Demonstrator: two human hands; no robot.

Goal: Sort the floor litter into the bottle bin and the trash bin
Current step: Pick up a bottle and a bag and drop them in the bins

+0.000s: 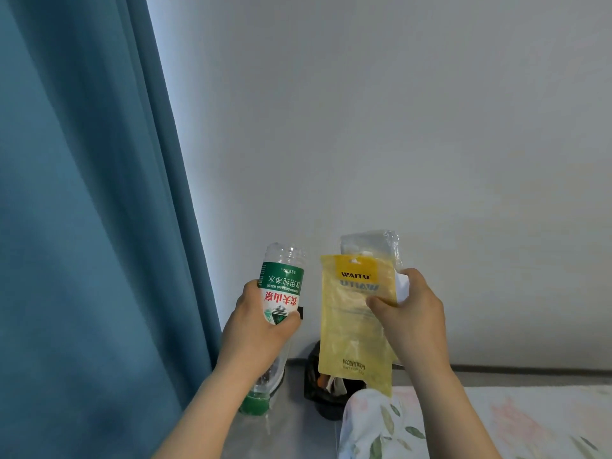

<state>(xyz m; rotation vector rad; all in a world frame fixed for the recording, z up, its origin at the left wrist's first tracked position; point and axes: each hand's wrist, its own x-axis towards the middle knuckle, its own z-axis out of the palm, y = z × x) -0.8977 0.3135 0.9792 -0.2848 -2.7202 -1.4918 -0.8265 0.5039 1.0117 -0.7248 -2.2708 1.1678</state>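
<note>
While both hands are up before the plain grey wall (397, 127), the left hand (261, 329) wraps the clear plastic water bottle with green-and-red label (283, 286) around its middle. The bottle's long axis is near upright, green cap (253, 404) down. Meanwhile the right hand (410, 313) pinches the flat yellow plastic pouch (351, 332) plus clear wrappers (371, 243) behind it, thumb on front. The black-lined bin (314, 389) sits low between the hands, right under the pouch — right hand nearer. Probably the trash bin — no second bin in view.
</note>
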